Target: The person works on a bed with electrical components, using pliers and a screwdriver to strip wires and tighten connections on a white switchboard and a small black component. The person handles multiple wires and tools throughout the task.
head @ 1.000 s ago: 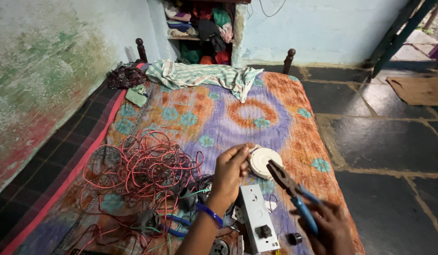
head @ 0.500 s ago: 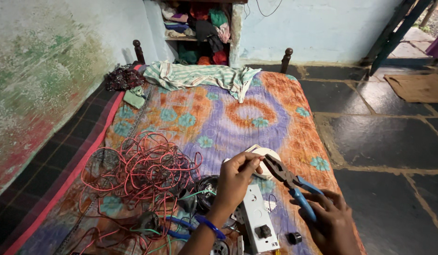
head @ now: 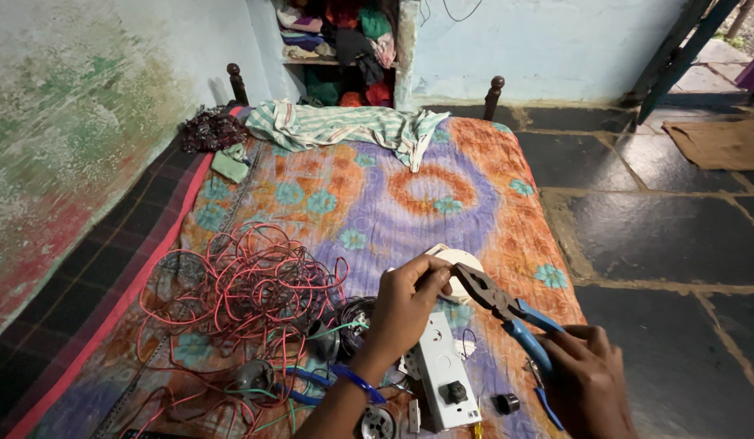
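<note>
My left hand (head: 407, 302) pinches a small piece, too small to identify, just above a round white fitting (head: 461, 261) on the bed. My right hand (head: 587, 382) grips blue-handled pliers (head: 507, 313), whose jaws point up-left toward my left fingertips and nearly touch them. Below the hands lies a white rectangular switch box (head: 442, 374) with a black knob. A small black cap (head: 506, 402) rests beside it.
A tangle of red and pink wire (head: 243, 297) covers the bed's left side on a purple and orange floral bedspread (head: 393, 187). A striped cloth (head: 344, 126) lies at the far end. Dark stone floor (head: 661, 236) runs along the right; a cluttered shelf (head: 340, 32) stands behind.
Both hands have shifted slightly up and together. The pliers' jaws have come closer to my left fingertips over the round fitting.
</note>
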